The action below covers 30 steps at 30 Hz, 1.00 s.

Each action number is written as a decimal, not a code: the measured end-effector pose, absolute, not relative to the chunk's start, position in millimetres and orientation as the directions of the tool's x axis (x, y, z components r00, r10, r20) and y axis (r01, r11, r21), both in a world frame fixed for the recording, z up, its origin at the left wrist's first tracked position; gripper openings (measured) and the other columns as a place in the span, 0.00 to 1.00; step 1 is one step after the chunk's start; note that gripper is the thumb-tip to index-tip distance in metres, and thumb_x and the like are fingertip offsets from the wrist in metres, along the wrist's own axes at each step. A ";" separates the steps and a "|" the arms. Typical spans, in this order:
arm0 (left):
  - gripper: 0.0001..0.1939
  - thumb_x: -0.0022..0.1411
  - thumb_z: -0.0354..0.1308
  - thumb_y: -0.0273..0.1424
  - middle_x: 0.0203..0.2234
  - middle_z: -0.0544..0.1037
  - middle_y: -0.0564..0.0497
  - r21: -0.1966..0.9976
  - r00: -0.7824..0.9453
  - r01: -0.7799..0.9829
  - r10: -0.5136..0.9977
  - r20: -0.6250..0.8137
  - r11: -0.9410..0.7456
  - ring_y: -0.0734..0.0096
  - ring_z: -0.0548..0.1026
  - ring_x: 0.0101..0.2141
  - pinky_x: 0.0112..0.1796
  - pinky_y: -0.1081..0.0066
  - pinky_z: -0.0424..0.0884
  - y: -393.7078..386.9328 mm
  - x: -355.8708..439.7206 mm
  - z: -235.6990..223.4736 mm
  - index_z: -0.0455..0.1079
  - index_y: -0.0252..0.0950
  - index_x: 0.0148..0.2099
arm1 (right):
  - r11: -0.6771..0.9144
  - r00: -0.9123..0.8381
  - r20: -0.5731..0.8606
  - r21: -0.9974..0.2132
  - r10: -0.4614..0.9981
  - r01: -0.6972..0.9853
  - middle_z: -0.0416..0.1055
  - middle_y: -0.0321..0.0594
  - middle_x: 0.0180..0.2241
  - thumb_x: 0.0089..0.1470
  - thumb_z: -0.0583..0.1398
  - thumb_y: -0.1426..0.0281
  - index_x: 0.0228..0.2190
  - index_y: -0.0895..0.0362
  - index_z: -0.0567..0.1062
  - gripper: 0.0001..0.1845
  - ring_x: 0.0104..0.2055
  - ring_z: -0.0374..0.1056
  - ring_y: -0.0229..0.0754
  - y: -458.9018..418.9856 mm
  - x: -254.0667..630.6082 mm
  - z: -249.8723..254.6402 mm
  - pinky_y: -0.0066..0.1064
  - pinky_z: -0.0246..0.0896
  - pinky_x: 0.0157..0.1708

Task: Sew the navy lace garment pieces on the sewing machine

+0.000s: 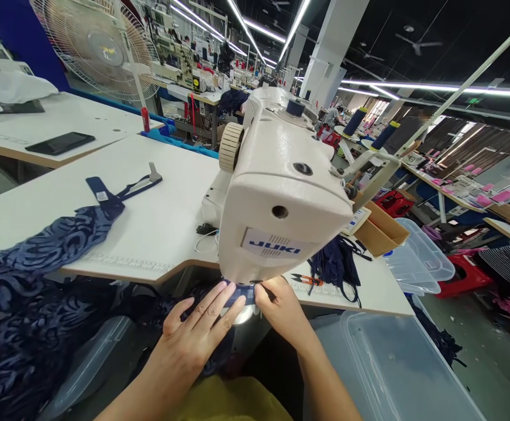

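Tabletop (pixel 150 228) white, wide. Sewing machine (pixel 276 193) stands at front edge, head hides needle area.

Dark blue lace fabric (pixel 40 304) hangs off tabletop at left in big heap; most of it seems not yet sewn, my judgement only.

Blue strip (pixel 241 292) lies under machine head, between both hands.

Left hand (pixel 197 333) flat, fingers spread, pressing strip down. Right hand (pixel 281 310) pinches strip end at machine foot.

Small scissors (pixel 306 280) just right of hands. Plastic bin (pixel 395 368) close at right; open room mostly left, on tabletop.
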<state>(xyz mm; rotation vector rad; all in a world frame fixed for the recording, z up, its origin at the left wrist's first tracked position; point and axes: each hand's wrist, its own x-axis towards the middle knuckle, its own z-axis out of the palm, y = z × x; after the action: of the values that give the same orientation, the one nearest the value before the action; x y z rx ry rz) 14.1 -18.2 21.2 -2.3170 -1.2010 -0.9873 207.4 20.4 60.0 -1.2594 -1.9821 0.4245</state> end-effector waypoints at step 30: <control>0.20 0.69 0.40 0.25 0.61 0.59 0.36 0.652 0.265 0.526 0.834 0.484 -0.546 0.71 0.58 0.62 0.59 0.67 0.60 -18.2 -4.3 35.9 0.48 0.32 0.62 | 0.222 -0.031 0.232 -0.873 0.972 0.434 0.75 0.41 0.30 0.55 0.55 0.50 0.30 0.55 0.72 0.20 0.34 0.70 0.46 17.2 207.4 26.6 0.32 0.65 0.36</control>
<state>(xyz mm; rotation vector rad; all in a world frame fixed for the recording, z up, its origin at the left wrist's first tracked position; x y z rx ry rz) -4.3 -18.2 35.9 -2.7651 -1.5694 -1.4927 207.4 17.2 26.6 -1.3488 -1.6137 0.7665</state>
